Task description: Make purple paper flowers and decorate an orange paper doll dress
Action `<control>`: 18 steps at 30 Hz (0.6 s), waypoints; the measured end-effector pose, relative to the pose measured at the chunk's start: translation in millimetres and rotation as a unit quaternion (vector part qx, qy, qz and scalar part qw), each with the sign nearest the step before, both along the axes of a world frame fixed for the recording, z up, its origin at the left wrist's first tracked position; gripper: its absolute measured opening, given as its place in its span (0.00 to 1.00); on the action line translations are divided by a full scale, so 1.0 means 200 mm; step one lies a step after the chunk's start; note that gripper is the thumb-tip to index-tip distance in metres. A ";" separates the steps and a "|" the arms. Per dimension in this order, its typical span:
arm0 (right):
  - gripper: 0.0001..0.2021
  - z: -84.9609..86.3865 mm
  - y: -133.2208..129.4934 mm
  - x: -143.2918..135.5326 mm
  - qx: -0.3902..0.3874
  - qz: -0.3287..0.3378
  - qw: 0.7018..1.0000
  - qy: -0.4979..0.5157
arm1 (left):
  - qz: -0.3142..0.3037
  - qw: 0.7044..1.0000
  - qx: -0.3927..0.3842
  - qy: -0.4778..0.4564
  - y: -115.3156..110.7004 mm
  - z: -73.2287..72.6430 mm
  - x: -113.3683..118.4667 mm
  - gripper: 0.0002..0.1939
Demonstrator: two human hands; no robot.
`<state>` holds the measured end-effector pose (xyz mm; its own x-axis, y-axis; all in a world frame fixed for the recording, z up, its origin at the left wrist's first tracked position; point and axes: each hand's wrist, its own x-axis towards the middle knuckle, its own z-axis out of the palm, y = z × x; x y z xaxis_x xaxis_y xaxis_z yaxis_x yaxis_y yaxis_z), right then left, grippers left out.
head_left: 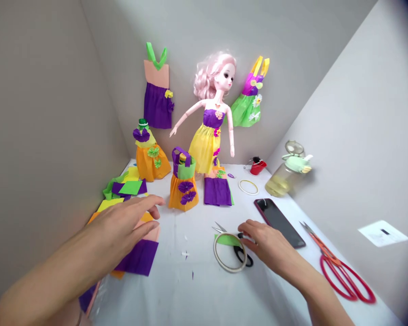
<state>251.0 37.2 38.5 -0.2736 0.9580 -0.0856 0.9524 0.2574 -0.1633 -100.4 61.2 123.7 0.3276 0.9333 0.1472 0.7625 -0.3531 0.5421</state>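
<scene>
My left hand (pixel 132 224) hovers above coloured fabric sheets, including a purple sheet (pixel 143 257), with its fingers stretched forward and nothing in them. At the right, my right hand (pixel 267 242) has its fingers bent over one black handle loop of small scissors (pixel 244 258). A roll of tape (pixel 217 258) lies across these scissors, and a green scrap (pixel 228 240) shows through its ring. In front of my left fingers stands a small bottle-shaped figure in an orange skirt (pixel 182 192) with purple flowers. Next to it lies a folded purple garment (pixel 217 191).
A pink-haired doll (pixel 209 122) stands at the back, beside another orange-skirted bottle (pixel 153 163). Little dresses hang on the wall (pixel 183 27). On the right are a phone (pixel 280 222), red scissors (pixel 333 262), a drink bottle (pixel 280 179), a thin ring (pixel 248 187) and a red bucket (pixel 257 168).
</scene>
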 end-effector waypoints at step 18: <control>0.11 -0.02 -0.03 -0.11 0.039 0.034 0.955 0.292 | -0.249 0.950 -0.184 -0.041 0.12 -0.26 0.45 0.13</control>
<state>229.8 31.1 33.6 -0.3148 0.9334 0.1722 0.6853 0.3490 -0.6392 -9.7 85.1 72.2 0.7437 0.6587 -0.1142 0.4996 -0.4341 0.7496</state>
